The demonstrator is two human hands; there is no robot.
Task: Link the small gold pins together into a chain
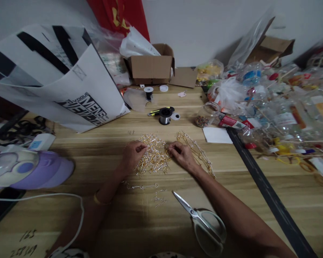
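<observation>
A loose heap of small gold and silver jewelry pieces (154,157) lies on the wooden table. My left hand (134,153) is at the heap's left edge, thumb and fingers pinched together; whatever is between them is too small to name. At the right edge, my right hand (181,153) is also pinched, its fingertips touching the pieces, and what it holds is hidden. Beside the right hand lie gold and silver chains (200,152). Nearer me are a short silver chain (142,186) and some smaller chain bits (159,199). Scissors (201,224) with pale handles rest near my right forearm.
Behind the heap lie a wire spool (165,116), a yellow-black utility knife (157,111) and a second spool (149,94). A large white bag (70,93) and a purple device (48,170) stand left. Plastic bottles (280,111) and a jar (207,113) crowd the right.
</observation>
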